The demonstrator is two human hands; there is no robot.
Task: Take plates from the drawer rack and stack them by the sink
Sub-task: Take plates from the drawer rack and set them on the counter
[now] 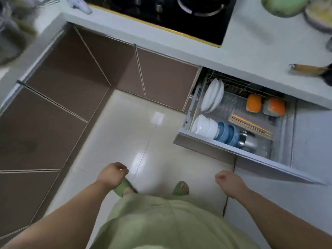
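White plates [212, 95] stand on edge in the open drawer rack [233, 112] at right of frame, under the counter edge [233, 69], with bowls [215, 129] in front of them. Both hands hang low, loosely curled and holding nothing. The right hand [228, 182] is nearer, with the plates up and slightly left of it. The left hand [112, 174] sits lower centre, over bare floor [143, 132]. No sink is in view.

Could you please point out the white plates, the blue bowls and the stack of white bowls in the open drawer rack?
white plates [212, 95], head view, on the face of the nearest upright plate.
blue bowls [227, 133], head view, on the middle bowl's rim.
white bowls [203, 125], head view, on the stack's outer wall.
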